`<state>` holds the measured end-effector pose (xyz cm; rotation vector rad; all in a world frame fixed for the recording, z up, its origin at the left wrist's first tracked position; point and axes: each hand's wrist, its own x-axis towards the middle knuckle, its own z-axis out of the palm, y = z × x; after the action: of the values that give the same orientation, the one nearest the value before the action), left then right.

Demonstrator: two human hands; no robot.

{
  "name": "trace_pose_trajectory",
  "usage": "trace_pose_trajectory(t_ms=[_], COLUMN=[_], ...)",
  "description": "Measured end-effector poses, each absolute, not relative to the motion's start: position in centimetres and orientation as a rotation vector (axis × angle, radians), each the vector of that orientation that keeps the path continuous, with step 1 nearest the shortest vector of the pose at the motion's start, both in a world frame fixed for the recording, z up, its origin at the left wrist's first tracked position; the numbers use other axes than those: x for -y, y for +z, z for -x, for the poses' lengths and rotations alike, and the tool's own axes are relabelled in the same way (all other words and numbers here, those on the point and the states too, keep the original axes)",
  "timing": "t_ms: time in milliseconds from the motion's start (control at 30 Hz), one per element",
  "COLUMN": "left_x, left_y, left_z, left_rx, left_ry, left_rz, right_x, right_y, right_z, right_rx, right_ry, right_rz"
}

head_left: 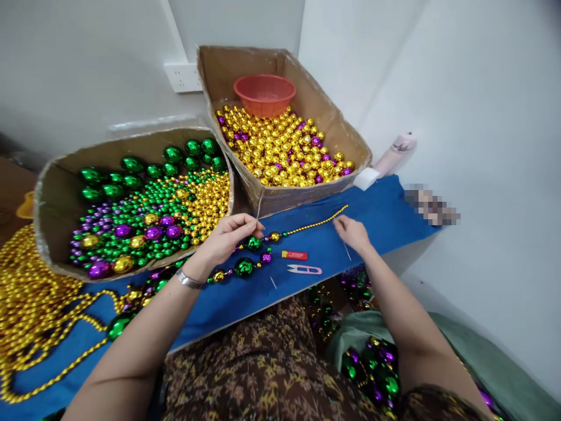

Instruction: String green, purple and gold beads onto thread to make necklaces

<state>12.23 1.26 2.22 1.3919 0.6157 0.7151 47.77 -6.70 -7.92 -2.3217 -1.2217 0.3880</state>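
Note:
My left hand is pinched closed on a thin thread near the front of the gold-bead box, just above a strand of green, gold and purple beads lying on the blue cloth. My right hand is closed on the end of a strand of small gold beads and what looks like a thin needle. A red lighter and pink thread snips lie between my hands.
A cardboard box of green, gold and purple beads stands at left. A second box of gold beads holds a red plastic bowl. Gold strands pile at far left. Finished beads lie by my lap.

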Motion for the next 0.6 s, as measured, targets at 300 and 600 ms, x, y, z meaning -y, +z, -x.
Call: trace_pose_trajectory(t_ms=[300,600], left_x=[-0.7,0.4], left_y=[2.4,1.9], left_z=[-11.9,-11.4], left_rx=[-0.717,-0.886], left_ry=[0.736,0.698], left_rz=[-1.476,-1.381], right_x=[5.8,2.2], right_y=[-7.8,-6.2], right_z=[-46.6,-53.3], right_rx=[1.647,1.442], right_ry=[0.344,0.120], right_rz=[2.573,2.855])
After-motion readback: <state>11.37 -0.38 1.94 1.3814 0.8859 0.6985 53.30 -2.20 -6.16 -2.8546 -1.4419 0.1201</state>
